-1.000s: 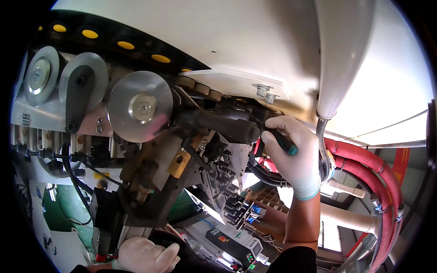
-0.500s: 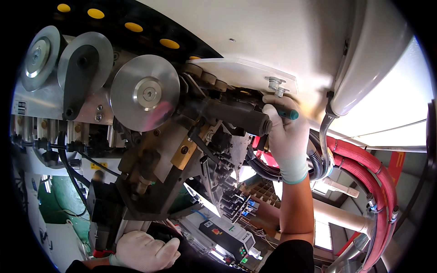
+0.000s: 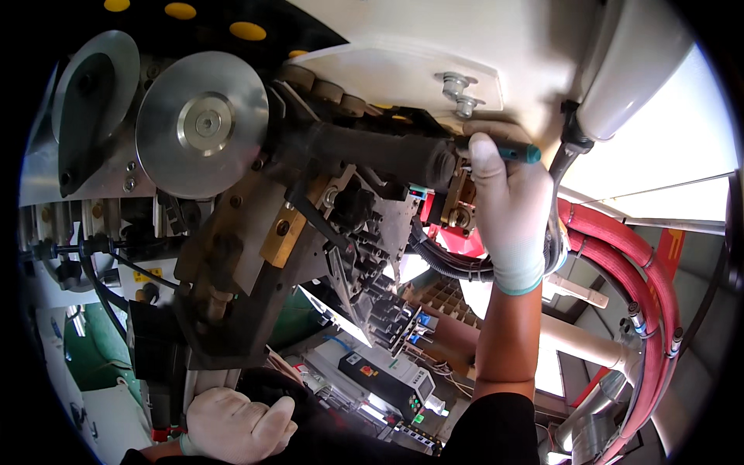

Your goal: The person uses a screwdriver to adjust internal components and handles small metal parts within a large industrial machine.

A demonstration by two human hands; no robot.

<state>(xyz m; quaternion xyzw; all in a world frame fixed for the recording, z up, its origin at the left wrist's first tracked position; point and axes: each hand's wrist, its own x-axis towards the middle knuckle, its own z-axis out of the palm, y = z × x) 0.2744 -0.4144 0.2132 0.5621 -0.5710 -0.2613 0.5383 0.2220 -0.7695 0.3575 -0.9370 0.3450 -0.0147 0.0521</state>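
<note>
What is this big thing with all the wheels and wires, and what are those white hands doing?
The picture comes from a camera on a person's head, looking up into a machine. The white hands belong to that person, who wears gloves. The right hand reaches up and holds a tool with a teal handle against the machine, beside a dark cylinder. The left hand rests low on a dark part. The shiny metal disc is a round wheel on the machine. The thick red hoses and the black cables run along the machine. Below sits a box with small buttons.
</note>
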